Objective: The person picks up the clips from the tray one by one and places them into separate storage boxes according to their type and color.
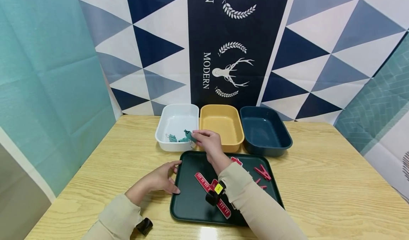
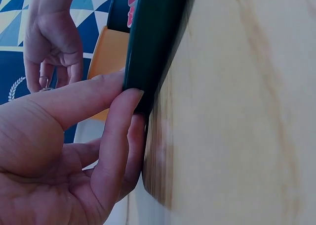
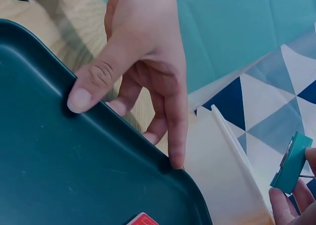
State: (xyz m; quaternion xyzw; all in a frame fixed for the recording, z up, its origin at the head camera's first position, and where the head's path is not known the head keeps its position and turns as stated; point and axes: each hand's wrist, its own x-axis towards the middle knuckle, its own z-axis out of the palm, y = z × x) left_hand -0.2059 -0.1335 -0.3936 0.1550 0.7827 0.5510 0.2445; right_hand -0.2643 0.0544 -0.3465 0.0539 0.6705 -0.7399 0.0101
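My right hand (image 1: 209,144) pinches a teal binder clip (image 3: 292,163) between thumb and fingers, over the front right corner of the white bin (image 1: 174,147). Inside that bin lie a few teal clips (image 1: 172,138). With thumb over the rim and fingers outside it, my left hand (image 1: 159,178) grips the left edge of the dark green tray (image 1: 188,201). On the tray are a red ruler-like strip (image 1: 225,209), red clothespins (image 1: 263,172) and a red-and-white piece (image 1: 236,160). My right forearm hides part of the tray.
A yellow bin (image 1: 220,109) and a dark blue bin (image 1: 266,149) stand to the right of the white one, in a row behind the tray. A patterned cloth (image 1: 163,73) hangs behind the wooden table (image 1: 319,183).
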